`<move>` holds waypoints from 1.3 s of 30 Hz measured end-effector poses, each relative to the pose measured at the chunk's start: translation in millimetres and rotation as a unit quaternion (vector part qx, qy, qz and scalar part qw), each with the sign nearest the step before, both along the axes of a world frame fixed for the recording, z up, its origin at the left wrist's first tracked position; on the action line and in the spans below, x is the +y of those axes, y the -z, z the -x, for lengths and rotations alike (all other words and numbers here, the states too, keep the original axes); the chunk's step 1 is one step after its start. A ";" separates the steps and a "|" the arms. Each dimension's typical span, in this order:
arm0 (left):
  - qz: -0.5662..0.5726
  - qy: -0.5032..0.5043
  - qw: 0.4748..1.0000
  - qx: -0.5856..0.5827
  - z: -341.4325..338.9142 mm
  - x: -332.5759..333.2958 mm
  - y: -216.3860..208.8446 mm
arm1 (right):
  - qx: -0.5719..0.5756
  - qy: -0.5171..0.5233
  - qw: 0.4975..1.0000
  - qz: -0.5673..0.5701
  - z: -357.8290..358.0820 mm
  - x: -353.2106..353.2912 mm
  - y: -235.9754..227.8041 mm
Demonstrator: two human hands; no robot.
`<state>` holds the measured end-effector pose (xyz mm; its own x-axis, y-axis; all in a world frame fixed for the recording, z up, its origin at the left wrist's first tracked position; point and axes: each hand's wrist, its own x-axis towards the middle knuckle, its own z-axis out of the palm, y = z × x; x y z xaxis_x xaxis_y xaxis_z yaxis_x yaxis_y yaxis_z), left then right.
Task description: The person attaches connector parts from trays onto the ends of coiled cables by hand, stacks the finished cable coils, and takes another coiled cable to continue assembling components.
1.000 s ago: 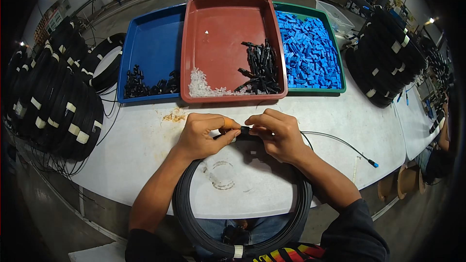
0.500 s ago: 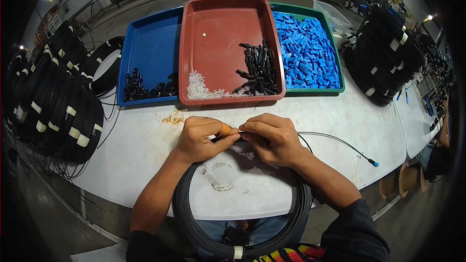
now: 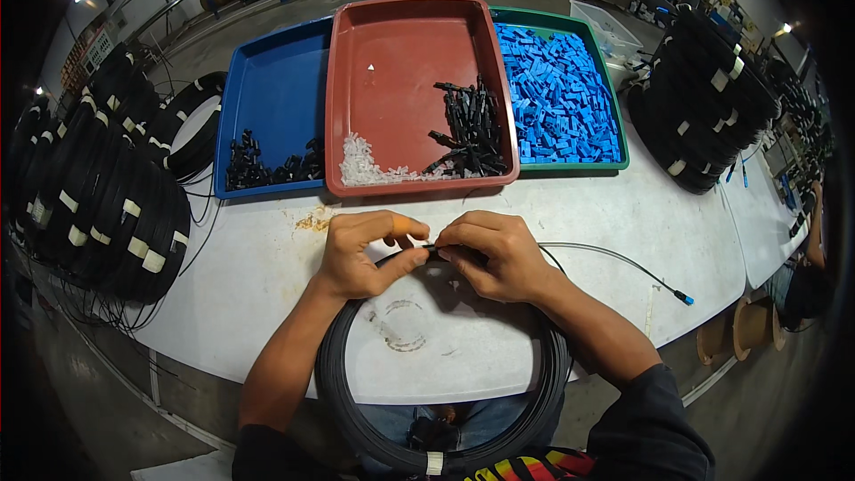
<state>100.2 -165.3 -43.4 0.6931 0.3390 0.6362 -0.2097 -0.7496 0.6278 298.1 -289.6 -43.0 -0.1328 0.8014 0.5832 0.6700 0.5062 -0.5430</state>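
Over the white table my right hand (image 3: 494,254) pinches a small black cable-end piece (image 3: 430,248) that pokes out left of its fingertips; most of it is hidden. My left hand (image 3: 365,254) faces it with thumb and forefinger apart, orange tape round the forefinger, holding nothing visible. Beneath both hands a coil of black cable (image 3: 334,352) hangs over the table's front edge toward my lap, a pale tape band (image 3: 435,463) at its bottom. From behind my right hand a thin cable runs right, ending in a blue-tipped connector (image 3: 683,298) on the table.
Behind my hands stand a blue tray (image 3: 276,80) with black parts, a red tray (image 3: 405,53) with clear and black pieces, and a green tray (image 3: 621,138) full of blue clips. Cable coils are stacked left (image 3: 116,223) and right (image 3: 704,107). A person's arm (image 3: 818,227) shows far right.
My left thumb and forefinger have parted and drawn back slightly left from the black piece, uncovering its end. My right hand keeps its pinch, shifted slightly left.
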 end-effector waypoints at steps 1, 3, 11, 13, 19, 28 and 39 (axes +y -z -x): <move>0.014 -0.017 1.000 -0.007 1.6 2.5 1.7 | 0.000 0.000 1.000 -0.002 0.2 0.3 -0.2; 0.025 -0.032 0.999 -0.012 3.7 4.5 2.1 | 0.004 0.012 1.000 0.005 0.8 1.0 -0.4; 0.084 -0.107 0.991 0.004 0.9 6.0 2.2 | 0.000 0.006 1.000 -0.001 -0.5 1.0 4.3; 0.034 -0.135 0.990 0.035 0.5 11.9 0.5 | 0.002 0.004 1.000 0.007 2.4 0.1 4.1; -0.117 -0.092 0.981 0.128 -37.0 34.2 -27.9 | -0.016 -0.009 1.000 0.015 -1.2 -0.6 6.0; -0.256 -0.067 0.948 0.174 -104.5 88.7 -27.6 | 0.005 -0.018 0.998 0.052 -3.0 -1.7 1.2; -0.144 -0.019 0.984 0.106 -122.9 129.9 -14.8 | 0.062 -0.027 0.992 0.107 -5.4 -0.6 -5.5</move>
<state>223.1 -35.4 -28.6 0.8109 0.1934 0.5523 -0.0663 -0.9074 0.4150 303.5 -290.2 -37.5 -0.1168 0.9027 0.4141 0.5668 0.4030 -0.7186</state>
